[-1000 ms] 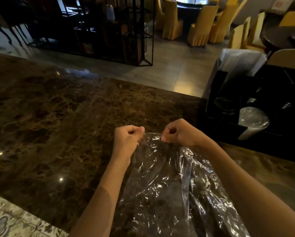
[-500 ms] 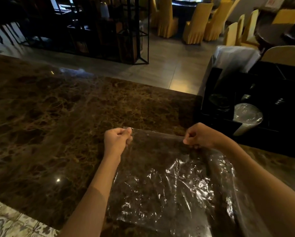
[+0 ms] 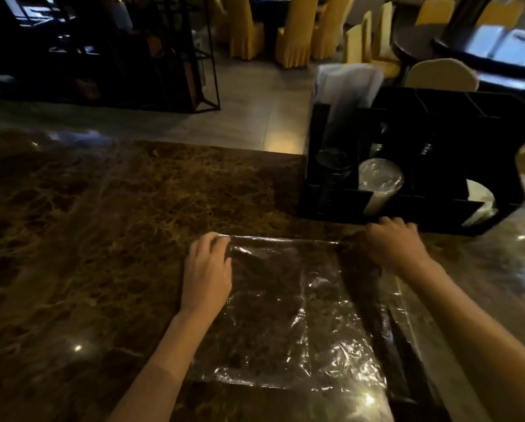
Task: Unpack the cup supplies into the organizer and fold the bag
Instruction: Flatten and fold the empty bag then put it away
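the clear plastic bag lies spread flat on the marble desk, just in front of the black organizer. the left hand rests palm-down on the bag's far left corner, fingers curled over the edge. the right hand is at the far right corner, close to the organizer's front wall; it looks closed on the edge, though blur makes the pinch itself hard to confirm. inside the organizer a sleeve of clear cups leans in a front compartment, so unpacking looks done and folding is the step in hand. the likely trouble: the film is slick and crinkled, so trapped air could skew the fold, or it could slide on the polished stone once the hands lift. the right hand could also knock the organizer.
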### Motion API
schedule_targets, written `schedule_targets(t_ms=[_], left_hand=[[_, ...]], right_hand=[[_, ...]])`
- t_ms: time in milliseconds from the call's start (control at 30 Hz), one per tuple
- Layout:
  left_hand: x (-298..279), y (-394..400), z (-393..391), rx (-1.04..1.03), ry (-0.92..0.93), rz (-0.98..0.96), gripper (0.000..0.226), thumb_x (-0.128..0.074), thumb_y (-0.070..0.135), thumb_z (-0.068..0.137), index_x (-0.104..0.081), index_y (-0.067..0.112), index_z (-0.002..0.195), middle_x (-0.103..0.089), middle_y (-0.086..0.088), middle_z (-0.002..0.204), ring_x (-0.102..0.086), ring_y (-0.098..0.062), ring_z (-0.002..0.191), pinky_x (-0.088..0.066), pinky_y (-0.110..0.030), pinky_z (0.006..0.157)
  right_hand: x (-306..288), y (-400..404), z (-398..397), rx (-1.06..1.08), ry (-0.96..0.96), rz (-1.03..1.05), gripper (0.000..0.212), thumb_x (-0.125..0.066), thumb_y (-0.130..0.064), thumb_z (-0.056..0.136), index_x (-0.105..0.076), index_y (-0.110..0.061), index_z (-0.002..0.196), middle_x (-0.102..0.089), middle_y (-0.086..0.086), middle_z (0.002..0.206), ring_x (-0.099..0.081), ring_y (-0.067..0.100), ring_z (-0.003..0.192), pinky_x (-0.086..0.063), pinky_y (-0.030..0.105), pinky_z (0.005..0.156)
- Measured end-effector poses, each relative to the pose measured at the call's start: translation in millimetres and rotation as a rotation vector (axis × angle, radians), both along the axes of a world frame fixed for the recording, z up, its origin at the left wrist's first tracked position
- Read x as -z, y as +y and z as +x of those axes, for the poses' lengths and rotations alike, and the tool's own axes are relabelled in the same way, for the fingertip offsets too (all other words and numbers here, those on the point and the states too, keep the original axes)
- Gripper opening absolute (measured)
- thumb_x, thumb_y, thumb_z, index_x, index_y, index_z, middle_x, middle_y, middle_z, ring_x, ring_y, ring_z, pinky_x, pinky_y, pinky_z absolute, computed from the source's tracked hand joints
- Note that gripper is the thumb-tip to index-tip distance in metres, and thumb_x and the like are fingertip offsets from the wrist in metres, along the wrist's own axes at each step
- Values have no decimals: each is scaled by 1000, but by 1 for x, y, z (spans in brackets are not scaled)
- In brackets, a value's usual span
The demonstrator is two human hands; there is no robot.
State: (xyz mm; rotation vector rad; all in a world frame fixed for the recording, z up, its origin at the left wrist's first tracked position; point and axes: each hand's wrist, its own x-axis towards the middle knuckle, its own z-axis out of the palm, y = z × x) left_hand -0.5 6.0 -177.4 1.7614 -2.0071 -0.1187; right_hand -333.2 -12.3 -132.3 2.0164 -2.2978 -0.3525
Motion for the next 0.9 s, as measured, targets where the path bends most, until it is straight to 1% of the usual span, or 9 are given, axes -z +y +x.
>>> schedule_targets(t_ms=[100,200,333,433,533,667,733,833,900], left_hand=[[15,17,-9,127,-126,44,44,-63,16,94,-57,8,136,-53,-15,146,-46,-29,138,-38,-41,111],[22,23,-10,129,-207,105,48,-53,23,100,-47,8,145,-45,-14,154,-37,-26,145,-28,-39,117],[22,35,0,107,-256,123,56,-44,35,101,-40,7,149,-41,-15,156,-34,-28,147,-25,-43,117],[24,57,9,100,-312,178,65,-28,47,101,-34,8,152,-31,-14,161,-26,-27,150,-19,-42,118],[24,74,12,71,-340,244,72,-13,56,100,-21,11,156,-17,-10,165,-13,-23,153,-10,-41,121],[20,105,14,30,-348,300,75,-15,58,98,-38,8,151,-34,-12,159,-32,-25,148,-23,-45,118],[22,123,19,41,-360,290,76,-16,56,100,-51,4,143,-48,-13,151,-46,-27,139,-32,-46,114],[20,141,25,43,-372,277,80,-7,55,101,-56,5,138,-52,-13,147,-51,-29,135,-28,-46,113],[16,141,24,26,-346,258,69,-16,51,102,-62,10,134,-57,-10,143,-55,-26,132,-38,-47,109]], right_hand=[[19,32,72,-191,-229,-138,31,-53,-28,96,-60,-15,124,-58,13,133,-54,35,123,-42,49,101],[43,50,141,-357,-498,-152,47,-45,-34,102,-45,-18,145,-40,8,158,-33,29,148,-19,47,120],[57,45,153,-343,-512,-67,55,-26,-44,106,-25,-23,157,-19,2,168,-9,24,155,-6,47,123],[58,37,145,-327,-468,-69,53,-26,-41,107,-27,-23,156,-21,2,167,-9,27,155,-8,50,123],[55,18,172,-512,-526,-20,52,-26,-40,106,-28,-25,155,-23,-1,167,-9,23,155,-4,48,123],[68,-12,208,-676,-484,103,57,-18,-50,104,-15,-31,158,-9,-6,169,2,19,155,5,46,120],[74,-24,211,-647,-461,86,61,-12,-54,102,-10,-32,159,-7,-7,169,4,17,155,5,48,121],[77,-30,212,-596,-442,44,64,-7,-56,101,-8,-29,159,-5,-5,170,4,19,155,6,47,121],[75,-20,214,-572,-476,15,63,-8,-55,102,-9,-28,159,-5,-4,169,6,19,154,9,45,119]])
